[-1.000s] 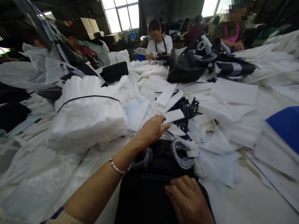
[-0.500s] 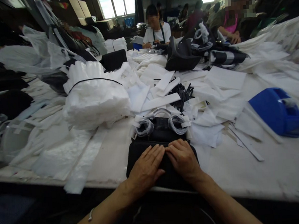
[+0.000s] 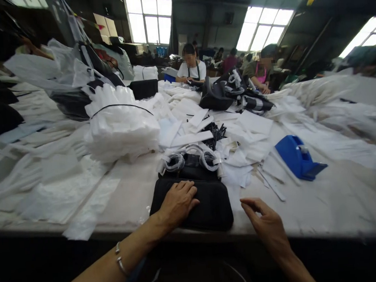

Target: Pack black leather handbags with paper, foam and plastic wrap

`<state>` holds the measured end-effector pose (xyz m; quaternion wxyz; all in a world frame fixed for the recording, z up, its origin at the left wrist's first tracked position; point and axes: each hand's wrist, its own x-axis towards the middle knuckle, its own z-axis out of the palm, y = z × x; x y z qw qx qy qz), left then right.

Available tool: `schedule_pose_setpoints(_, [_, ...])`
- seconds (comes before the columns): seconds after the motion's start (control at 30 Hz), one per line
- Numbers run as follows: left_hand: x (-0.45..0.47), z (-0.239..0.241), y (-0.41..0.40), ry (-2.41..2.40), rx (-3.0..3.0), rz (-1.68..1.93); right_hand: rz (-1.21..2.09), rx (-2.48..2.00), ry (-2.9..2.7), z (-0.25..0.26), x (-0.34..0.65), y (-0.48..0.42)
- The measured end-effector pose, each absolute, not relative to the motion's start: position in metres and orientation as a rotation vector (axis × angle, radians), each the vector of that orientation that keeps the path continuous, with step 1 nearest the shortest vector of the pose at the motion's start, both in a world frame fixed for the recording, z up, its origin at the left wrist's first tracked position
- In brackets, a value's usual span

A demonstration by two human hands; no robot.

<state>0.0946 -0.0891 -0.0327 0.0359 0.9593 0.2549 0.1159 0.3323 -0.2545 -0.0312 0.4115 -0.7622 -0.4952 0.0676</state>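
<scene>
L hand (image 3: 179,201) on blk bag (image 3: 213,202)

On the right of the counter (image 3: 345,202) sits a blue tape dispenser (image 3: 291,154). To the left stands a white foam bundle (image 3: 122,133), bound with black cord (image 3: 120,105). Loose white sheets (image 3: 254,122) lie around black straps (image 3: 219,133). At the far side are a co-worker in a pink apron (image 3: 261,73) and multi-pane windows (image 3: 150,20).

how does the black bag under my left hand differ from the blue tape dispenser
The black bag is black and broad with rounded corners; the blue tape dispenser is blue, with a narrow end pointing right. The black bag lies under the left hand, while no hand touches the blue tape dispenser. Both are on the pale table.
</scene>
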Motion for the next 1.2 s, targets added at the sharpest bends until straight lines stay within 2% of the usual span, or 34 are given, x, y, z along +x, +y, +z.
schedule_pose_setpoints(0.23, [0.114, -0.043, -0.078, 0.799, 2.921, 0.707, 0.027, -1.853, -1.457, -0.022, 0.371, -0.227])
schedule_pose_setpoints(0.4, [0.111, -0.046, -0.076, 0.803, 2.773, 0.622, 0.009, -1.907, -1.452, -0.005, 0.408, -0.172])
schedule_pose_setpoints(0.67, [0.129, -0.042, -0.065, 0.945, 2.579, 0.412, 0.005, -1.814, -1.794, 0.029, 0.400, -0.008])
schedule_pose_setpoints(0.9, [0.137, -0.058, -0.063, 0.973, 2.611, 0.428, 0.153, -1.881, -2.065, -0.001, 0.384, 0.094])
schedule_pose_setpoints(1.2, [0.134, -0.052, -0.066, 0.947, 2.608, 0.511, 0.220, -1.953, -2.148, -0.009, 0.392, 0.113])
